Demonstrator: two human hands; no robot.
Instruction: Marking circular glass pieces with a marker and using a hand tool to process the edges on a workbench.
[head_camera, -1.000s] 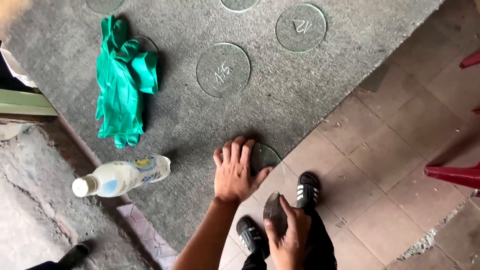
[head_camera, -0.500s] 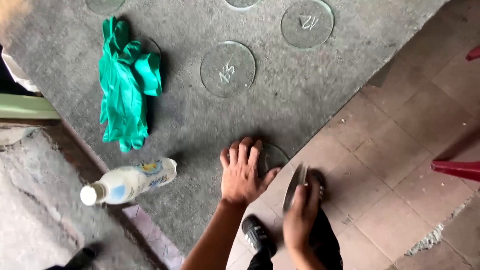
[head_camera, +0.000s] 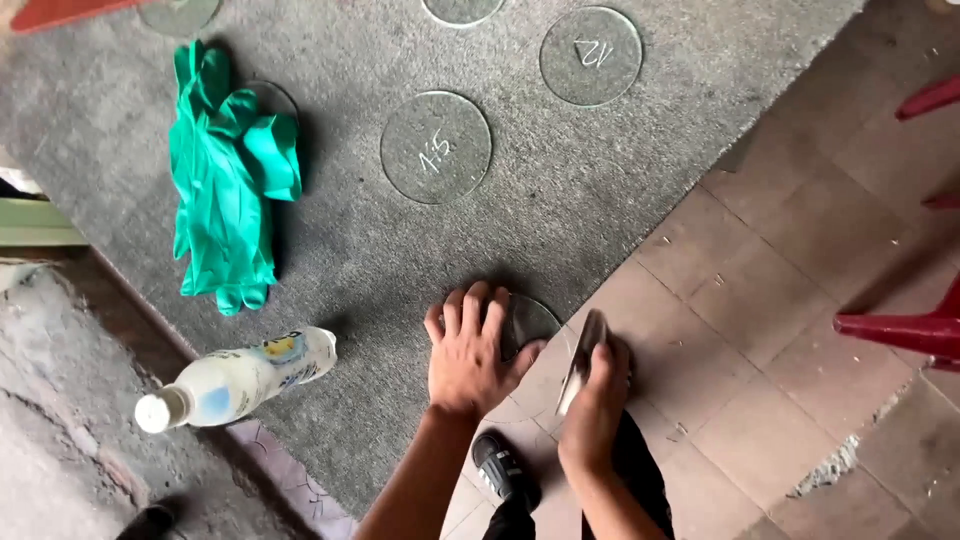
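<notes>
The left hand (head_camera: 468, 350) is pressed flat, fingers spread, on a round glass disc (head_camera: 528, 320) that lies at the near edge of the grey counter (head_camera: 620, 190); only the disc's right part is seen past the fingers. The right hand (head_camera: 595, 405) is closed around a thin flat piece (head_camera: 580, 362), held on edge just to the right of that disc, over the tiled floor (head_camera: 760, 330); what the piece is made of cannot be told. The two hands are close together but not touching.

Farther up the counter from the pressed disc, a second glass disc (head_camera: 436, 147) with white marks is laid flat, and a third marked disc (head_camera: 591, 56) is seen beyond it to the right. Well to the left of the pressed disc, a pair of green rubber gloves (head_camera: 225, 180) is draped over the counter. A white plastic bottle (head_camera: 235, 380) is lying on its side to the left of the pressed disc. A black shoe (head_camera: 505, 470) is seen below the left hand.
</notes>
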